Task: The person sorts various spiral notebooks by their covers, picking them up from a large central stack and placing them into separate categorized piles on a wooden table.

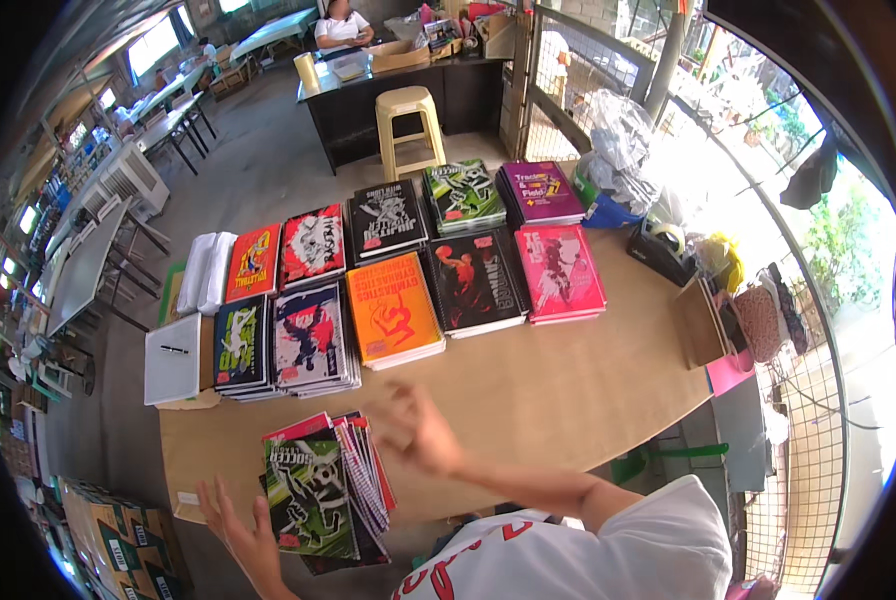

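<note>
A loose, fanned pile of spiral notebooks lies at the near left edge of the table, with a green soccer notebook (313, 490) on top. My left hand (236, 530) is beside the pile's left side, fingers spread and holding nothing I can see. Above the table, right of the pile, my right hand (415, 432) is raised; its fingers are smeared by motion. Beyond the hands stand two rows of notebook stacks. Closest to my right hand is an orange gymnastics stack (396, 308), with a grey-and-navy stack (313, 335) to its left and a black basketball stack (476, 280) to its right.
A white pad with a pen (174, 350) and white wrapped bundles (206, 272) are at the table's left. A tape dispenser (662, 252), a cardboard box (704, 325) and plastic bags (620, 135) line the right side. Behind are a beige stool (408, 103) and a seated person.
</note>
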The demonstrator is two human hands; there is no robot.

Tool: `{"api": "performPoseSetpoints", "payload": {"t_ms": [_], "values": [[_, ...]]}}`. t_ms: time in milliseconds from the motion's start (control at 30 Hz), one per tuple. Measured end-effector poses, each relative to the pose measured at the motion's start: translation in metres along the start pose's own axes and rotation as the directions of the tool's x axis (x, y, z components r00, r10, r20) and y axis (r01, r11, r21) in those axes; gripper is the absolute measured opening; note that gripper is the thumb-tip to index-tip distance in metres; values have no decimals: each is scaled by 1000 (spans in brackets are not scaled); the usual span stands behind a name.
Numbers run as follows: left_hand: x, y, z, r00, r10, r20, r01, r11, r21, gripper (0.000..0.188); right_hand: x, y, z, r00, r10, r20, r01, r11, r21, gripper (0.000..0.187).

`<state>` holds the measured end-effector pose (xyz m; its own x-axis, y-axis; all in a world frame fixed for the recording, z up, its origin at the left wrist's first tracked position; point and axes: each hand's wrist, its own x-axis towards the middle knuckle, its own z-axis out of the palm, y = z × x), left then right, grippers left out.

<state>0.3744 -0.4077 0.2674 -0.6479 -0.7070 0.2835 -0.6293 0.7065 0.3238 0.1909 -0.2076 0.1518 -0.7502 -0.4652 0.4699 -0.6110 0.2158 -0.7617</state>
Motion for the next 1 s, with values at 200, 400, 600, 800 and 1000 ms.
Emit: {"api": "performPoseSetpoints", "payload": {"t_ms": [200, 400, 600, 800, 1000], "values": [[8, 244, 98, 726, 687, 11, -569, 610, -551, 38, 156, 230, -231, 984, -17, -175, -116, 686, -719, 40], [21, 445, 313, 797, 597, 96, -522, 760, -387, 47, 247, 367, -327, 827, 30, 561, 552, 140, -822, 35], [36, 412, 367, 881, 467, 74, -325, 712, -623, 36, 291, 301, -279, 551, 1, 834, 820, 187, -541, 35], [46, 245, 132, 898, 426, -111, -358, 557, -749, 50, 231, 212, -328, 920, -263, 289, 389, 696, -604, 28], [5, -9, 35, 968, -184, 174, 253, 673, -695, 48, 98, -9, -136, 967, 251, -52, -163, 759, 631, 35]]}}
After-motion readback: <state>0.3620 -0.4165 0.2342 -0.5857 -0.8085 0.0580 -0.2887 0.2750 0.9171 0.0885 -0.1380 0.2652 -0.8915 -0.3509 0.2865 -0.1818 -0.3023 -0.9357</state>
